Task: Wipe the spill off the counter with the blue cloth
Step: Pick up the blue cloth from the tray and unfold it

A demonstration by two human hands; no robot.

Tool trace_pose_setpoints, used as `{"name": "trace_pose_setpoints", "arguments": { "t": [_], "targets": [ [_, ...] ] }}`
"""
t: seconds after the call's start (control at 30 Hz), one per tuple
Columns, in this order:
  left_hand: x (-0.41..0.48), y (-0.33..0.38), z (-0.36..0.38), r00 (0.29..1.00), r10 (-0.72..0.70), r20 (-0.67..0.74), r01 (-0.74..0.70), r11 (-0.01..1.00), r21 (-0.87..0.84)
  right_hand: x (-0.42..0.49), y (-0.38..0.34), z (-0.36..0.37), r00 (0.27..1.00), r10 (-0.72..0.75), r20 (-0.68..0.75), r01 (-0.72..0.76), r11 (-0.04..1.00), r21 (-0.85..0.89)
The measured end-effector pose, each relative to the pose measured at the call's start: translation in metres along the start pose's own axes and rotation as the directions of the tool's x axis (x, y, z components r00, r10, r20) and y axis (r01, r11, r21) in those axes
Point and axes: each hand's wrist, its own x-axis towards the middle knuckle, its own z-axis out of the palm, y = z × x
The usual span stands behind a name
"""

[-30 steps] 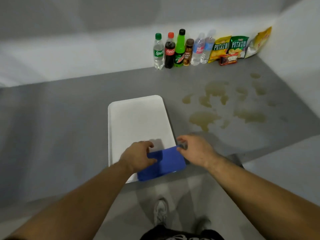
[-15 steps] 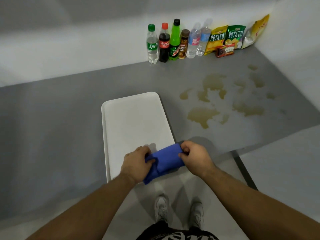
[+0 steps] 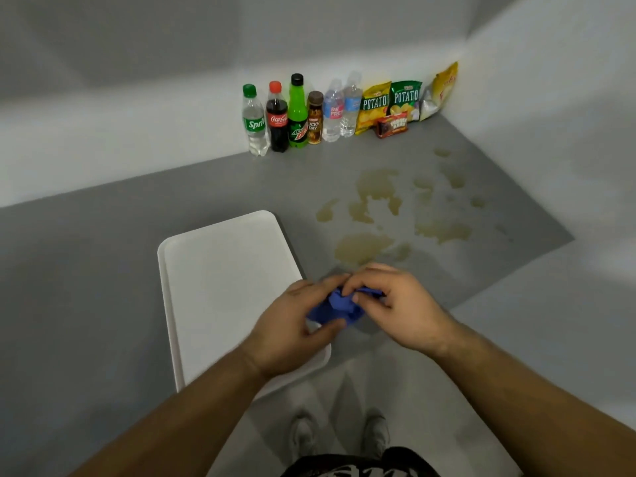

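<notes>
Left hand [image 3: 292, 328] and right hand [image 3: 402, 304] both grasped the bunched blue cloth [image 3: 340, 302], lower centre. The spill [image 3: 361, 246], centre right on the surface [image 3: 86, 270], was not yet wiped.

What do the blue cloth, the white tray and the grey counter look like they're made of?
Blue cloth: soft matte fabric, crumpled into folds. White rectangular tray: probably plastic, smooth, with a moulded raised rim. Grey counter: smooth hard surface, possibly laminate; the yellowish spill pools on top.
</notes>
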Motion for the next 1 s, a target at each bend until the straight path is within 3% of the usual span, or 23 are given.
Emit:
{"name": "trace_pose_setpoints", "arguments": {
  "t": [0.1, 0.23, 0.37, 0.43, 0.5, 0.57, 0.67, 0.73, 0.8, 0.87, 0.93, 1.0],
  "targets": [
    [0.021, 0.013, 0.005, 0.998, -0.018, -0.053, 0.013, 0.996, -0.089, -0.007, 0.006, -0.019, 0.994, -0.082, -0.071, 0.081, 0.997, -0.016],
    [0.041, 0.019, 0.019, 0.998, -0.056, -0.04, 0.05, 0.99, -0.134, -0.013, 0.024, -0.028, 0.985, -0.046, -0.165, 0.042, 0.999, -0.028],
    [0.057, 0.019, 0.026, 0.998, -0.046, -0.04, 0.05, 0.994, 0.096, -0.012, 0.044, -0.033, 0.994, 0.04, -0.103, -0.042, 0.999, -0.024],
    [0.063, 0.016, 0.026, 0.999, -0.013, 0.031, 0.005, 0.971, 0.238, -0.009, 0.054, -0.037, 0.996, 0.056, -0.064, -0.057, 0.998, -0.025],
    [0.066, 0.011, 0.025, 0.987, -0.101, 0.125, 0.06, 0.953, 0.298, -0.008, 0.066, -0.046, 0.995, 0.074, -0.062, -0.075, 0.997, -0.013],
    [0.066, 0.005, 0.025, 0.954, -0.265, 0.139, 0.218, 0.934, 0.284, -0.007, 0.079, -0.056, 0.995, 0.079, -0.055, -0.079, 0.997, -0.006],
    [0.065, 0.0, 0.024, 0.904, -0.394, 0.165, 0.38, 0.918, 0.115, -0.007, 0.099, -0.068, 0.998, 0.067, 0.004, -0.067, 0.998, -0.007],
    [0.064, 0.003, 0.02, 0.867, -0.423, 0.264, 0.463, 0.879, -0.111, -0.006, 0.106, -0.074, 0.996, 0.078, 0.036, -0.079, 0.996, 0.027],
    [0.063, 0.006, 0.016, 0.843, -0.419, 0.337, 0.527, 0.767, -0.365, -0.003, 0.11, -0.076, 0.995, 0.096, 0.004, -0.096, 0.992, 0.078],
    [0.067, 0.004, 0.017, 0.818, -0.47, 0.331, 0.575, 0.665, -0.476, 0.009, 0.114, -0.075, 0.988, 0.146, -0.055, -0.137, 0.981, 0.14],
    [0.077, -0.006, 0.024, 0.781, -0.587, 0.214, 0.622, 0.696, -0.359, 0.025, 0.123, -0.066, 0.979, 0.181, -0.093, -0.17, 0.979, 0.115],
    [0.087, -0.024, 0.036, 0.754, -0.655, 0.057, 0.657, 0.747, -0.103, 0.041, 0.137, -0.05, 0.972, 0.206, -0.112, -0.205, 0.979, 0.023]
  ]
}}
